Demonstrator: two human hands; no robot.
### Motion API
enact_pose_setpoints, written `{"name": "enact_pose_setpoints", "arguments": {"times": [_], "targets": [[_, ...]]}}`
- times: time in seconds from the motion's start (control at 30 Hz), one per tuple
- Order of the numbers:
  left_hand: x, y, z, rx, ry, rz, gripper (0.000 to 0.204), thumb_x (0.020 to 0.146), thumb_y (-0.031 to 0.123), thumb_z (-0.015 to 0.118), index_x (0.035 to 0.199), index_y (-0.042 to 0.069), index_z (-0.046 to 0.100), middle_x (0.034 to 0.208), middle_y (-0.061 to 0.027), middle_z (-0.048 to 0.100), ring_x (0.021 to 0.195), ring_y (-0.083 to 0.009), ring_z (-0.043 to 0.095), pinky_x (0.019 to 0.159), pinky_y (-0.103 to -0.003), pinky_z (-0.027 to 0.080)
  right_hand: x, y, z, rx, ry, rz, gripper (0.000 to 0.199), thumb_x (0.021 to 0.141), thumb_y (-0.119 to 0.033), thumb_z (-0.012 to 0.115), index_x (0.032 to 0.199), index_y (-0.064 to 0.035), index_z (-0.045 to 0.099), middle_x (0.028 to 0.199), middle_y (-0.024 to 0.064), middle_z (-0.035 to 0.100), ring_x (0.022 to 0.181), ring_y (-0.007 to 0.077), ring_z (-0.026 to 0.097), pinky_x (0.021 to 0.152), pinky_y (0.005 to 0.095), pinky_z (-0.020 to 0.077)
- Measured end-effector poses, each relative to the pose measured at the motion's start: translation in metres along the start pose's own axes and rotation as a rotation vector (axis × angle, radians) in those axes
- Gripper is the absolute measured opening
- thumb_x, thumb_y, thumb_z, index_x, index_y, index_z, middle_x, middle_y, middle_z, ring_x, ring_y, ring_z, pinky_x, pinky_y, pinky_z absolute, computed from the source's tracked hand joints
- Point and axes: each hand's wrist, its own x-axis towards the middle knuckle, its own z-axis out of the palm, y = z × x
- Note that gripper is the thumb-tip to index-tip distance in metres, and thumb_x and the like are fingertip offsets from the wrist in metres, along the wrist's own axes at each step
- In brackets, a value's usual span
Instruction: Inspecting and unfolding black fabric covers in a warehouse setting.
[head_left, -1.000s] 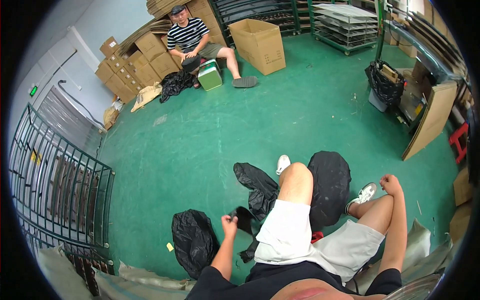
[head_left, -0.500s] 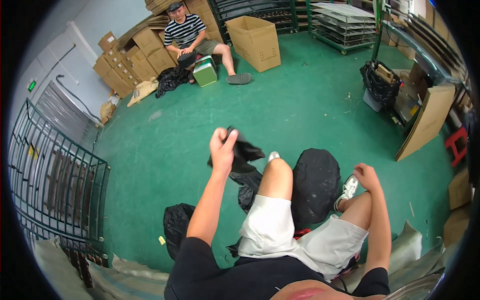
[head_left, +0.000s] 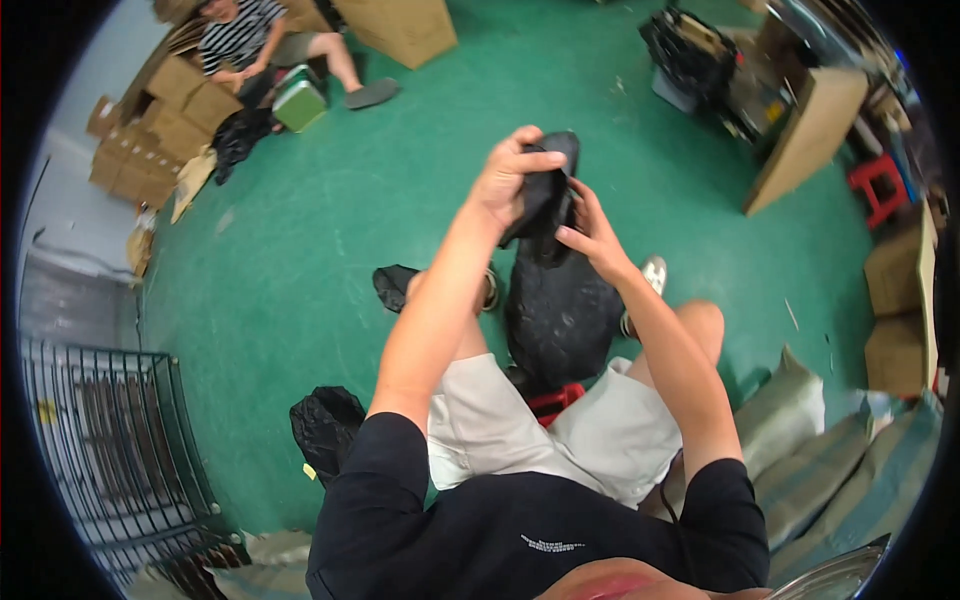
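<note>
In front of me, above the floor, my left hand (head_left: 515, 175) is closed around a black, soft-looking piece (head_left: 543, 200) with a folded or hollow shape; its exact kind I cannot make out. From the right, my right hand (head_left: 597, 238) grips the same piece, fingers at its edge and thumb lower down. Under it, between my legs, stands a large rounded bundle covered in black plastic (head_left: 562, 315). A crumpled black plastic bag (head_left: 325, 425) lies on the floor to my left, and a smaller black plastic piece (head_left: 393, 287) shows beside my left knee.
A red plastic part (head_left: 556, 402) shows between my thighs. Woven sacks (head_left: 790, 415) lie at my right. At the far left a seated person (head_left: 245, 40) is beside a green tin (head_left: 299, 100). A cardboard sheet (head_left: 812, 140) and red stool (head_left: 878, 188) stand right, a metal rack (head_left: 120, 440) left.
My left hand has brought the black piece up and to the right. My right hand has risen from beside my right knee and taken hold of it. The view has tilted downward.
</note>
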Motion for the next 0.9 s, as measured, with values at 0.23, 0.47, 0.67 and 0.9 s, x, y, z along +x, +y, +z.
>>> {"name": "enact_pose_setpoints", "arguments": {"times": [0.23, 0.47, 0.67, 0.9], "targets": [[0.026, -0.036, -0.039, -0.138, 0.035, -0.005, 0.043, 0.075, -0.014, 0.064, 0.108, 0.009, 0.049, 0.091, -0.0103, 0.065, 0.081, -0.0206, 0.069, 0.068, -0.032, 0.059, 0.006, 0.017, -0.009, 0.057, 0.048, 0.112, 0.073, 0.079, -0.011, 0.064, 0.143, 0.0002, 0.030, 0.132, 0.0179, 0.048, 0.125, 0.0240, 0.045, 0.106, 0.0345, 0.0334], [0.031, -0.031, -0.069, 0.382, 0.156, 0.076, 0.055, 0.072, -0.009, 0.068, 0.121, 0.005, 0.047, 0.076, 0.0047, 0.051, 0.067, -0.0051, 0.051, 0.071, -0.020, 0.045, 0.016, -0.001, -0.029, 0.469, 0.349, 0.347, 0.025, 0.086, -0.010, 0.043, 0.099, -0.0047, 0.063, 0.095, 0.0030, 0.066, 0.086, 0.0122, 0.062, 0.078, 0.0272, 0.0497], [0.031, -0.049, -0.068, 0.469, 0.199, 0.025, 0.021, 0.087, 0.003, 0.066, 0.108, 0.001, 0.066, 0.090, 0.0025, 0.063, 0.080, -0.0052, 0.055, 0.074, -0.019, 0.042, 0.005, -0.007, -0.049, 0.773, 0.304, 0.375, 0.046, 0.090, -0.042, 0.053, 0.116, -0.0050, 0.063, 0.107, 0.0096, 0.068, 0.091, 0.0221, 0.066, 0.084, 0.0351, 0.0515], [0.020, -0.051, -0.064, 0.981, 0.373, 0.191, 0.019, 0.095, 0.017, 0.057, 0.092, 0.000, 0.065, 0.076, 0.0056, 0.058, 0.068, -0.0046, 0.046, 0.063, -0.022, 0.038, 0.016, 0.000, -0.053, 0.830, 0.277, 0.323, 0.041, 0.092, -0.036, 0.053, 0.115, -0.0034, 0.063, 0.106, 0.0111, 0.068, 0.087, 0.0211, 0.066, 0.080, 0.0316, 0.0522]]}}
